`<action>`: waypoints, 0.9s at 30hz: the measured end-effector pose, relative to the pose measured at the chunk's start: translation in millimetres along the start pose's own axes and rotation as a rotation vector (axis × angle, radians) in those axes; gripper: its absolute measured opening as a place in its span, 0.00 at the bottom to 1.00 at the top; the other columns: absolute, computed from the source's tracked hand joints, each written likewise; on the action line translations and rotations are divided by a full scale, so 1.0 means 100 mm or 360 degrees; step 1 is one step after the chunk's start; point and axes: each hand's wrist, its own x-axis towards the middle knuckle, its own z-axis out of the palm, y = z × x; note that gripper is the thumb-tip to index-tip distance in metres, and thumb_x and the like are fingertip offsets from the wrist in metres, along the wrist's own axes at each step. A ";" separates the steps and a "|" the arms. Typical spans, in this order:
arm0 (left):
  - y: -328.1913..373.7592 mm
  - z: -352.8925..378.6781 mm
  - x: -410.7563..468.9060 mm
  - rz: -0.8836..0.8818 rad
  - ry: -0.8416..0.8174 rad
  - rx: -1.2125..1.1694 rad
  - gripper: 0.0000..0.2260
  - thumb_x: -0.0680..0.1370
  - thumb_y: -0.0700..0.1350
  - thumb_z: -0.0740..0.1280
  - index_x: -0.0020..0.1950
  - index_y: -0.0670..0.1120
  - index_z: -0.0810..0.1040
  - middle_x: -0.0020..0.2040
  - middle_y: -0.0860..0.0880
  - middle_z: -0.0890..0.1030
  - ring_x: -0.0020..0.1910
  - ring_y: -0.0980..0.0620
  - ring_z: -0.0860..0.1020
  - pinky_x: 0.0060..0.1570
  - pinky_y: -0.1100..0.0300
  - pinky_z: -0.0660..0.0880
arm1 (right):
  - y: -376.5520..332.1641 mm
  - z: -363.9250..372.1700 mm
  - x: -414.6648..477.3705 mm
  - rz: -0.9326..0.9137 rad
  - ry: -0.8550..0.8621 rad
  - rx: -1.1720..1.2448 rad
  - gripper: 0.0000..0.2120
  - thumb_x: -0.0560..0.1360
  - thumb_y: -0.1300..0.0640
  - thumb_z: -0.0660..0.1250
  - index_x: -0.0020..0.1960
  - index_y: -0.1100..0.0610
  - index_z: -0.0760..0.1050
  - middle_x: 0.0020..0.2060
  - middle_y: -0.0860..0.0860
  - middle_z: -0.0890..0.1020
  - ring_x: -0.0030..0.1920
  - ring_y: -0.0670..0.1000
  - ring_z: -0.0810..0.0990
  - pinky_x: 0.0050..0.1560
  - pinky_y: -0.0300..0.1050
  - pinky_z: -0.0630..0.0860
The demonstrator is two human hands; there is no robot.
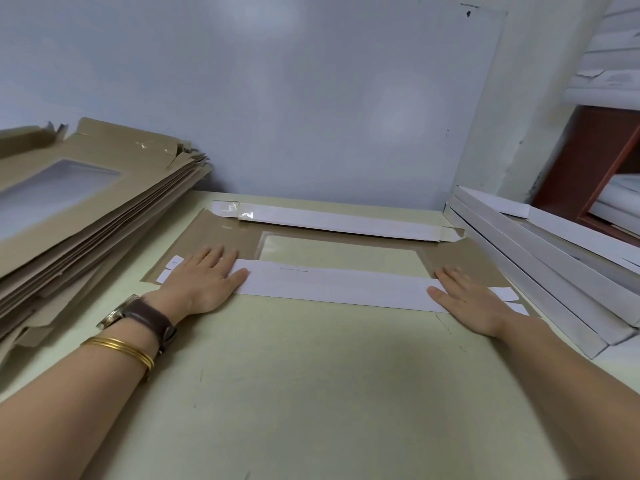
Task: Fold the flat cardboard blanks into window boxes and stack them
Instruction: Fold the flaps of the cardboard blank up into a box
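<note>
Pale green table (311,393) set against a blue-grey wall (277,98). One flat cardboard blank (221,237) lies in the middle of the table, toward the far edge, brown side up. Its clear window (339,251) is at centre.

Two long flaps are folded over onto it, white side up. The far flap (339,223) lies along the far side of the window. The near flap (332,285) lies along the near side.

Left hand (204,282): palm down on the left end of the near flap, fingers straight and close together, thumb spread along the flap, pressing flat. Right hand (474,303): palm down on the right end of the same flap, fingers straight and together, thumb apart. Neither hand curls round anything.

The left wrist carries a watch (145,317) on a brown strap and gold bangles (121,348).

Far left: a stack of unfolded blanks (86,216), brown, the top one showing its window. Right edge of the table: a stack of folded boxes (540,268), white, leaning in a row. Beyond them, far right, is a red-brown shelf (595,161) holding white items too blurred to name.
</note>
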 end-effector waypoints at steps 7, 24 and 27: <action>0.03 -0.04 0.00 -0.0035 0.0001 -0.0064 0.29 0.81 0.64 0.47 0.79 0.53 0.49 0.80 0.50 0.49 0.78 0.50 0.45 0.75 0.51 0.46 | 0.03 0.02 -0.01 -0.0022 0.0084 0.0077 0.31 0.80 0.37 0.49 0.79 0.50 0.51 0.79 0.45 0.51 0.78 0.46 0.46 0.76 0.47 0.47; 0.25 -0.42 -0.18 -0.0006 0.0594 -0.0545 0.14 0.71 0.49 0.72 0.49 0.43 0.72 0.46 0.46 0.78 0.46 0.44 0.74 0.44 0.52 0.71 | -0.04 -0.33 -0.21 -0.0206 0.0571 0.0104 0.15 0.76 0.43 0.66 0.47 0.55 0.68 0.40 0.45 0.72 0.48 0.52 0.69 0.52 0.51 0.63; 0.24 -0.50 -0.25 0.0063 0.0644 -0.0567 0.14 0.73 0.54 0.71 0.46 0.46 0.72 0.43 0.49 0.77 0.45 0.46 0.73 0.38 0.54 0.66 | -0.02 -0.41 -0.32 -0.0298 0.0654 0.0142 0.12 0.76 0.44 0.66 0.47 0.52 0.70 0.39 0.44 0.75 0.43 0.50 0.72 0.52 0.51 0.63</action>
